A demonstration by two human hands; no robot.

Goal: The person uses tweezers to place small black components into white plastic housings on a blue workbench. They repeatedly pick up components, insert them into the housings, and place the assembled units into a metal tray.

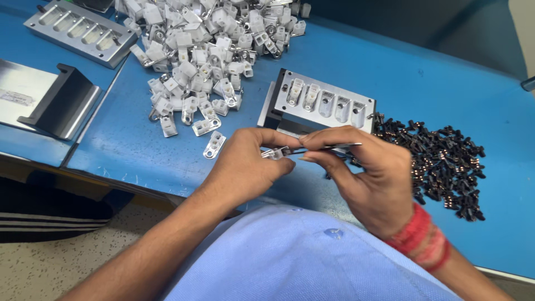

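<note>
- Head view: the left hand [242,161] pinches a small white clip [275,153] just in front of the metal block [326,103].
- The right hand [370,178] grips a thin metal tool [329,147] touching the clip.
- White clips [200,50] are heaped left of the block, black parts [446,161] right.

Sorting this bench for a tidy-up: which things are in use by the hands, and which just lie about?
In use: left hand, right hand, small white part, thin metal tool, metal jig.

Lying about: second jig, black bracket, white parts pile, black parts pile.
</note>
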